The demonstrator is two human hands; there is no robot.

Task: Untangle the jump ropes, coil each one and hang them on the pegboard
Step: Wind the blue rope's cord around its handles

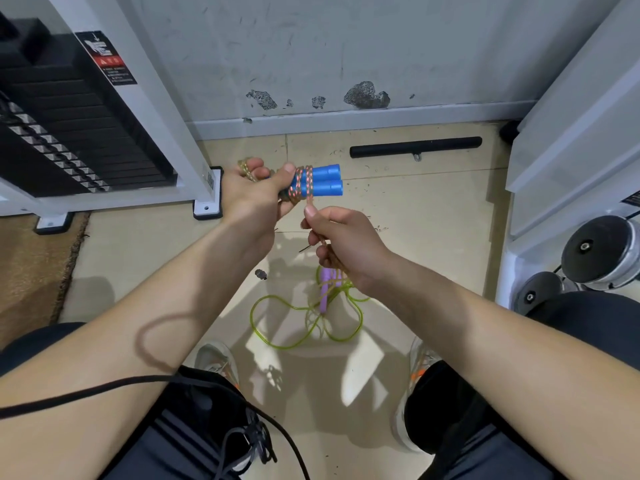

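Left hand (251,194) grips the two blue handles (325,181) side by side, fingers curled round their near ends, thumb pressed on top just beside the wraps. The handles' far ends stick out to the right of the fist. The orange-flecked braided rope (304,183) is wound in several turns round both handles, right against the thumb. A loop of the same rope shows over the left fingers at the far side of the fist. Right hand (341,242) sits just below and right of the handles, close but not touching the left hand. It pinches the rope strand that drops from the wraps, thumb and forefinger up top, the other fingers curled round the strand lower down. Both hands are held above the tiled floor (433,220). The second rope, green (277,317), lies in loose loops on the floor directly under the right hand, its purple handles (325,289) partly hidden by that wrist. A black bar (415,147) lies on the floor near the wall, well beyond the hands. Weight stack (69,133) at left, dumbbells (599,251) at right. A black cord (104,388) crosses the left forearm. A shoe (216,358) shows below the green rope.
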